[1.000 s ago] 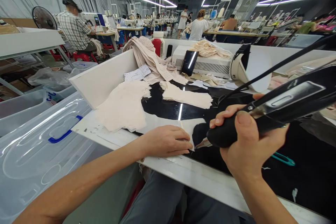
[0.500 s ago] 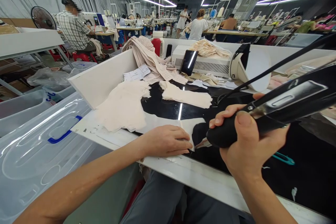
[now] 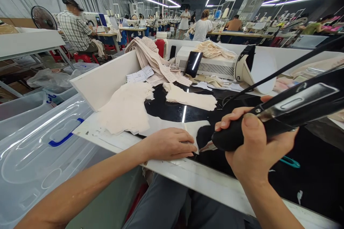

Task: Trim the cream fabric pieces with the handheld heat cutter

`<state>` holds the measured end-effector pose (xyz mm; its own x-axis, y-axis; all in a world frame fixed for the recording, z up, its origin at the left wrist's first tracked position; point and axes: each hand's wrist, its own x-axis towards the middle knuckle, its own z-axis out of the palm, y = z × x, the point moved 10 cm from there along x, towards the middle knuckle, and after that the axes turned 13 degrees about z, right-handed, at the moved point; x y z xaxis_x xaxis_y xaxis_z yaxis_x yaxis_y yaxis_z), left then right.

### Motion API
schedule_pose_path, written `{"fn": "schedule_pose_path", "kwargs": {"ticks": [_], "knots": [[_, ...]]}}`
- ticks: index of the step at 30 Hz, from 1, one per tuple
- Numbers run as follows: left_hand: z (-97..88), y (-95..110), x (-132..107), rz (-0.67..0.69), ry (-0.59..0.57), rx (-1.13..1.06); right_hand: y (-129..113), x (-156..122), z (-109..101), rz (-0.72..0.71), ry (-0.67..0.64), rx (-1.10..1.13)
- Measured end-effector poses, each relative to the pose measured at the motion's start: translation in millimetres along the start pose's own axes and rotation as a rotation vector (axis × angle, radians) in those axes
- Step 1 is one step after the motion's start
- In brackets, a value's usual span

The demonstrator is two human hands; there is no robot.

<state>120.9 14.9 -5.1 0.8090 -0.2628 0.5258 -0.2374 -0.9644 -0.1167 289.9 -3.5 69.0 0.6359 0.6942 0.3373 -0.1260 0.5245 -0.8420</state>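
Note:
My right hand [image 3: 255, 146] is closed round a black corded hand tool [image 3: 279, 114], whose metal tip [image 3: 208, 147] touches a cream fabric piece [image 3: 172, 125] on the black worktop [image 3: 317, 171]. My left hand [image 3: 168, 144] lies flat on that fabric piece with its fingers stretched out, right next to the tool's tip. A stack of cream cut pieces [image 3: 126, 107] lies to the left, and another folded stack [image 3: 190, 98] lies further back.
A clear plastic bin lid with a blue handle [image 3: 43, 150] is at my left. A white box-shaped machine [image 3: 209, 65], a white cone-shaped lamp [image 3: 255, 69] and piled fabric [image 3: 150, 53] stand behind. Teal snips [image 3: 288, 161] lie at the right. Other people work at distant tables.

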Motion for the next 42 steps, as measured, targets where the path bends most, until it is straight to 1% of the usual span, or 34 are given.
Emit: {"fn": "schedule_pose_path", "kwargs": {"ticks": [6,10,16,21,23,29,33,35,38,40,42], "knots": [[-0.2,-0.1,0.0,0.010,0.014,0.011,1.0,-2.3,4.9,-0.025,-0.033,-0.002],[5.4,-2.3,-2.1,-0.019,-0.028,-0.007,0.7,-3.1,4.3,-0.045,-0.029,-0.016],[4.1,-5.1,-6.5,-0.056,-0.002,-0.012,1.9,-3.7,0.5,-0.027,-0.028,-0.040],[5.6,-5.8,-5.9,-0.067,-0.041,-0.037,1.6,-6.1,-1.3,0.004,-0.025,-0.029],[3.9,-5.5,-4.5,-0.062,-0.037,-0.032,1.7,-6.9,-1.0,0.015,-0.028,-0.026],[-0.7,0.3,-2.8,-0.024,-0.025,-0.026,3.0,-12.5,-3.3,-0.009,-0.039,-0.048],[-7.3,10.3,-6.5,-0.042,-0.039,-0.083,6.1,-13.8,-3.4,0.027,-0.108,-0.064],[-12.1,18.0,-8.8,-0.039,-0.052,-0.132,1.5,-8.3,-5.9,0.010,-0.108,-0.066],[-17.7,24.8,-11.2,-0.050,-0.087,-0.187,-9.7,9.0,-18.7,-0.066,-0.004,-0.034],[-21.1,24.4,-10.1,-0.062,-0.089,-0.191,-12.6,22.5,-26.2,-0.110,0.055,-0.020],[-23.7,20.8,-5.9,-0.070,-0.070,-0.165,-10.4,33.9,-29.4,-0.133,0.069,-0.027]]}}
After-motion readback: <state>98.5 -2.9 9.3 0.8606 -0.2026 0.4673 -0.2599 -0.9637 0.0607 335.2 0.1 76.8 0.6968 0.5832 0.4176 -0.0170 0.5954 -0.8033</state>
